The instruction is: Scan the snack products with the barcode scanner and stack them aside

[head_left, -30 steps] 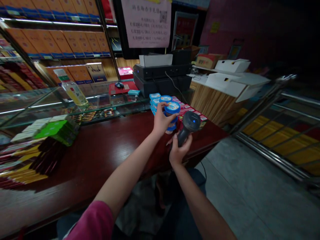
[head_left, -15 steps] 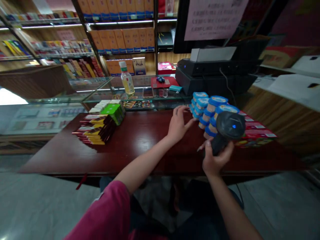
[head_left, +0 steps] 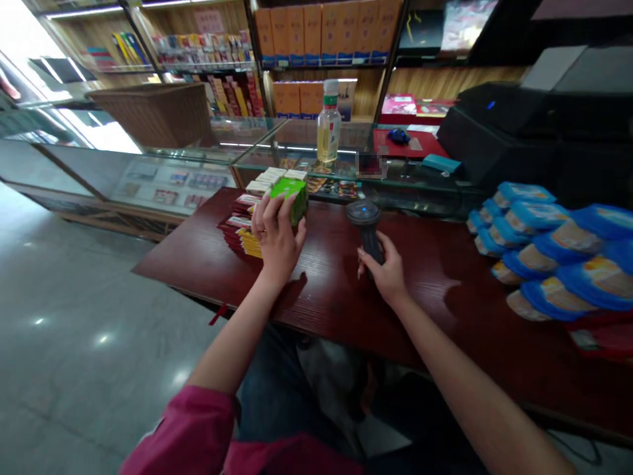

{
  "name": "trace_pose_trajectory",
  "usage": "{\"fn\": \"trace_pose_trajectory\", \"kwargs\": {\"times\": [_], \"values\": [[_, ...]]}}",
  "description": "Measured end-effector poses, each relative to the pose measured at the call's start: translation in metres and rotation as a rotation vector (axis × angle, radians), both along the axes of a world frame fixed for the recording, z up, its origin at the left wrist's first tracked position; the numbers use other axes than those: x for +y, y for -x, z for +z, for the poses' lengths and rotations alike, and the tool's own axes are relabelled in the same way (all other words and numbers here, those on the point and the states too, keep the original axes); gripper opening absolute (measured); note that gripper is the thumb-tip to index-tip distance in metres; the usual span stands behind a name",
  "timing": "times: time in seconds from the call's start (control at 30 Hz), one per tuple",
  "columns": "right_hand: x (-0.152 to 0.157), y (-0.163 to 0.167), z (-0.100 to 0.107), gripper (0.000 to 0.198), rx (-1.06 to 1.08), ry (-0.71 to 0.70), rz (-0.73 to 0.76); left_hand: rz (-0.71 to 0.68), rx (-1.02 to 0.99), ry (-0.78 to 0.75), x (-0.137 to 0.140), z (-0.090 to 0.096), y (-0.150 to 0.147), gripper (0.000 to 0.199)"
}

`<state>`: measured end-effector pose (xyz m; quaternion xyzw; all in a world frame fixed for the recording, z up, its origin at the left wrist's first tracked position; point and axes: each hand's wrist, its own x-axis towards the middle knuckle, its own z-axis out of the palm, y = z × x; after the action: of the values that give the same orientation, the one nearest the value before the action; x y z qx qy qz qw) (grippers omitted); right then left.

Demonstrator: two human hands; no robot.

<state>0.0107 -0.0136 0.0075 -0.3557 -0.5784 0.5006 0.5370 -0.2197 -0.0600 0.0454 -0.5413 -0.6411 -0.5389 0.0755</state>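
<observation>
In my right hand (head_left: 388, 270) is a black handheld barcode scanner (head_left: 368, 234), its handle upright and a blue light glowing on its head. My left hand (head_left: 277, 234) reaches over the packets at the left of the counter, fingers apart and slightly bent. Its fingertips overlap a green package (head_left: 291, 187); whether they touch it I cannot tell. Beside and partly behind that hand is a stack of dark red and yellow packets (head_left: 237, 231). White-topped packs (head_left: 271, 178) stand just behind.
Blue-lidded tubs (head_left: 539, 231) are piled at the right on the dark red wooden counter (head_left: 336, 297). A bottle (head_left: 329, 125) of pale yellow liquid stands on the glass display case (head_left: 291, 142) behind. A wicker basket (head_left: 153, 115) is at the back left.
My view has turned left. My left hand has gone from beside the blue-lidded tubs to the packets. My right hand has carried the scanner leftward, away from the tubs.
</observation>
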Motion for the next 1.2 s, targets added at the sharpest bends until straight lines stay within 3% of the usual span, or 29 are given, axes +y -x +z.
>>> {"fn": "trace_pose_trajectory", "kwargs": {"times": [0.1,0.17,0.3,0.43,0.53,0.67,0.73,0.87,0.97,1.07,1.2], "values": [[0.002,0.024,0.004,0.044,0.048,0.056,0.121,0.107,0.007,0.016,-0.036,-0.002,0.039,0.071],[0.001,0.036,0.006,0.042,0.078,0.085,0.192,0.093,0.012,0.053,-0.053,-0.006,0.066,0.08],[-0.002,0.045,0.006,0.042,0.068,0.105,0.264,-0.09,0.044,0.209,-0.077,-0.01,0.102,0.057],[0.0,0.035,0.003,0.038,0.054,0.089,0.209,-0.188,-0.114,0.187,-0.095,-0.004,0.101,0.029],[0.005,0.02,0.002,0.036,0.049,0.069,0.156,-0.277,-0.142,0.125,-0.096,-0.002,0.083,0.022],[0.014,-0.008,0.001,0.035,0.06,0.077,0.11,-0.332,-0.123,0.04,-0.055,-0.017,0.036,0.029],[0.016,-0.024,0.002,0.035,0.079,0.099,0.104,-0.342,-0.303,0.054,-0.016,-0.029,0.007,0.028],[0.015,-0.05,0.004,0.034,0.159,0.215,0.151,-0.566,-0.821,0.193,0.068,-0.043,-0.042,0.028],[0.013,-0.054,0.005,0.039,0.212,0.253,0.169,-0.594,-1.032,0.288,0.112,-0.045,-0.064,0.026],[0.014,-0.05,0.004,0.041,0.195,0.264,0.159,-0.608,-1.053,0.29,0.134,-0.048,-0.071,0.023],[0.014,-0.045,0.003,0.041,0.139,0.283,0.176,-0.694,-1.037,0.277,0.139,-0.054,-0.068,0.026]]}}
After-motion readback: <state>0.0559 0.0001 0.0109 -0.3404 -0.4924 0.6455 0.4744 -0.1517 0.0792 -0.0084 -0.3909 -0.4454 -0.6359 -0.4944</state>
